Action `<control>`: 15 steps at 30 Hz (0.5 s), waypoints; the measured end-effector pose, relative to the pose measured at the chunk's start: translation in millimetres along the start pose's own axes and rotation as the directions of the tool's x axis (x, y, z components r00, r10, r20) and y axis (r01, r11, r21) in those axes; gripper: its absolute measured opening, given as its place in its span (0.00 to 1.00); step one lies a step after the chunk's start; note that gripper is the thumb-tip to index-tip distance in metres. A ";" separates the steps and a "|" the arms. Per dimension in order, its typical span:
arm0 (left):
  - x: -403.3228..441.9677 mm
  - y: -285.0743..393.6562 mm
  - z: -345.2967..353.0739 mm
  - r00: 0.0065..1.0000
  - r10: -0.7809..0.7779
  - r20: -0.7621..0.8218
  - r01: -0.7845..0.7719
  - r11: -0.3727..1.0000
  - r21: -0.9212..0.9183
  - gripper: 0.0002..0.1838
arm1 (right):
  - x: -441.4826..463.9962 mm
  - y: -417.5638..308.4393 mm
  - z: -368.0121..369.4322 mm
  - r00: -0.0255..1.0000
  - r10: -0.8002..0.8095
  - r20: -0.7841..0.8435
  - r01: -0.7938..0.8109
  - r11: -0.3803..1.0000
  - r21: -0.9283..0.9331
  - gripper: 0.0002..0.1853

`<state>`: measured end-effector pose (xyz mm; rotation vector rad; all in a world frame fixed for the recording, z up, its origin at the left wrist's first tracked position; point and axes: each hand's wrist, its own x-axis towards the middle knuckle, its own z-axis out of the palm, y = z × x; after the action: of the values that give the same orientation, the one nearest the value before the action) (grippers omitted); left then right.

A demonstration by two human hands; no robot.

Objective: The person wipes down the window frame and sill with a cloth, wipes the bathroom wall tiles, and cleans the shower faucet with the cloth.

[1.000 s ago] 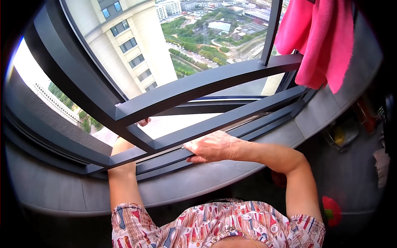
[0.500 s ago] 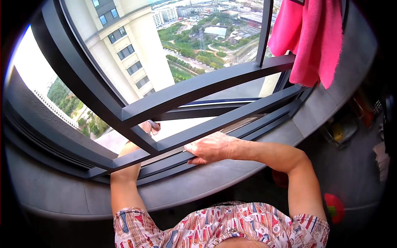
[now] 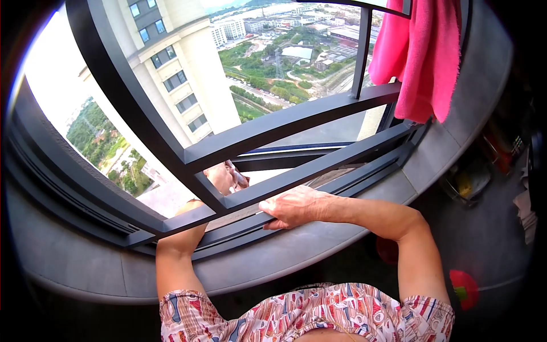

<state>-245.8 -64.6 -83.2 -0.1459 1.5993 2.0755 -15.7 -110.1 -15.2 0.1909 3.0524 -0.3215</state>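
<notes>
My left arm reaches under the lower bar of the dark window frame (image 3: 296, 122), and my left hand (image 3: 222, 176) is on the outer side, partly behind the bars. Its fingers are closed round a small pale, crumpled thing (image 3: 236, 178) that I cannot make out. My right hand (image 3: 293, 208) rests at the lower window track (image 3: 353, 185), its fingers curled together at the track's edge; whatever they may hold is too small to name. A pink towel (image 3: 427, 68) hangs at the upper right of the frame.
A curved grey sill (image 3: 285, 256) runs along the front of the window. Outside stand a tall pale building (image 3: 188, 74) and, far below, green ground and roofs. At the right, a wire basket (image 3: 467, 182) and a red object (image 3: 464, 288) lie low in the dark.
My left hand has come into fuller view beyond the bars and shifted right, with the pale thing now showing in it. My right hand has barely moved. The view has shifted slightly.
</notes>
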 end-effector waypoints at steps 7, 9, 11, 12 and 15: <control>5.9 -15.8 -0.1 0.988 0.028 0.151 -0.029 1.000 0.001 0.14 | -0.6 2.5 5.0 0.995 -0.012 -0.102 0.017 0.999 0.051 0.22; 8.2 -9.0 -5.7 0.977 -0.020 0.213 0.000 0.995 0.095 0.14 | -3.2 4.5 9.3 0.988 -0.016 -0.152 0.020 1.000 0.022 0.24; 10.4 4.1 -10.5 0.937 -0.129 0.326 0.038 0.962 0.272 0.17 | -6.0 7.3 9.4 0.992 -0.004 -0.125 0.002 1.000 -0.010 0.24; 14.0 4.6 -12.3 0.910 -0.188 0.370 0.046 0.932 0.359 0.19 | -7.5 10.6 12.5 0.995 0.005 -0.100 -0.009 0.999 -0.041 0.25; 35.5 2.6 -13.2 0.903 -0.174 0.392 0.117 0.979 0.165 0.18 | -8.7 15.0 20.0 0.992 -0.011 -0.126 0.006 0.999 -0.035 0.25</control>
<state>-280.5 -65.7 -98.5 0.1982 1.4187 1.7333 -4.0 -100.8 -37.0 0.2041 3.1817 -0.2660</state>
